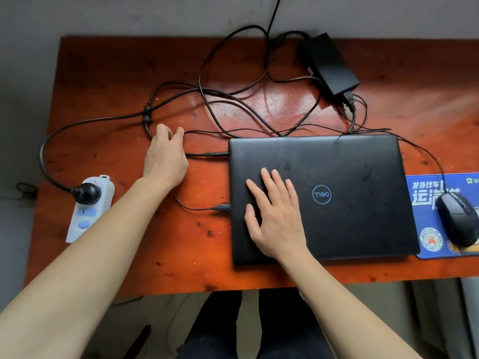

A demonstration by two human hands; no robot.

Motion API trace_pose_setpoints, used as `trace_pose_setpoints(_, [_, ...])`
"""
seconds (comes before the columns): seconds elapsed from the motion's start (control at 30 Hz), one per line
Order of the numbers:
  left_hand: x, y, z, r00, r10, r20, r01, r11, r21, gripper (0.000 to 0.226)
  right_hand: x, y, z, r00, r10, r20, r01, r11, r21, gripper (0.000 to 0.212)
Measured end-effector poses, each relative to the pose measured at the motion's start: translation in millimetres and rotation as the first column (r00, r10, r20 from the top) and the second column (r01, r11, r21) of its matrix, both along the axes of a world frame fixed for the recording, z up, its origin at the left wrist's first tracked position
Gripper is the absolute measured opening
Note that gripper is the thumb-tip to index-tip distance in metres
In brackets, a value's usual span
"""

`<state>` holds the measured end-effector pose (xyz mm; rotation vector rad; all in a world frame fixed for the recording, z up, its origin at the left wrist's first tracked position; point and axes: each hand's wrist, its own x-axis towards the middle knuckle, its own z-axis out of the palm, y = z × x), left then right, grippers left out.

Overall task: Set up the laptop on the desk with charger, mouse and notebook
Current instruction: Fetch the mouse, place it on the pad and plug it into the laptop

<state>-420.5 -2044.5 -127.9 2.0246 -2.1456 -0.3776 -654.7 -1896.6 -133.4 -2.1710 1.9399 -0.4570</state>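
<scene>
The black laptop point(337, 164) lies closed and flat on the desk point(129, 242), toward the front right. Its long axis runs side to side along the front edge, and its round logo is upside down from the person's seat. The right hand point(277, 218) rests on the left half of the lid, palm down with the fingers straight and spread, grasping nothing. The left hand point(166, 156) is to the left of the laptop with its fingers curled down over the charger cable point(103, 119); I cannot tell whether it actually grips the cable. A barrel plug point(216, 153) and a second plug point(221, 207) sit at the laptop's left side. The charger brick point(329, 63) lies near the back edge, angled from back-left to front-right. The cable's wall plug sits in a white power strip point(88, 211) at the left edge. The mouse point(458, 218) rests on a blue mouse pad point(425, 229) at the right edge, its nose pointing toward the back.
</scene>
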Motion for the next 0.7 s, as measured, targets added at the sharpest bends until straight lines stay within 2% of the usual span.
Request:
trace_pose_setpoints(0.07, [-1.0,8.5,8.8,0.999,0.008,-0.036,-0.006,0.998,0.058,0.048,-0.1,2.0,3.9,1.000,0.003,0.008,-0.003,1.000,0.015,0.052])
trace_pose_setpoints(0.17, [-8.9,29.9,21.6,0.987,0.115,-0.108,-0.101,0.987,0.126,0.054,-0.4,2.1,9.3,0.999,0.031,0.016,-0.032,0.996,0.086,0.052])
trace_pose_setpoints(0.33, [-43.3,84.3,41.4,0.985,0.154,-0.084,-0.143,0.983,0.118,0.051,-22.1,1.4,21.5,0.988,0.153,0.016,-0.153,0.960,0.234,0.053])
trace_pose_setpoints(0.5, [-94.6,129.4,51.6,0.989,0.104,-0.110,-0.079,0.976,0.205,0.050,-92.0,15.1,38.8,0.972,0.224,-0.066,-0.194,0.934,0.300,0.052])
trace_pose_setpoints(0.7, [-145.8,151.8,66.1,0.982,0.174,-0.075,-0.146,0.948,0.285,0.054,-169.7,26.0,54.9,0.971,0.230,-0.069,-0.188,0.908,0.375,0.053])
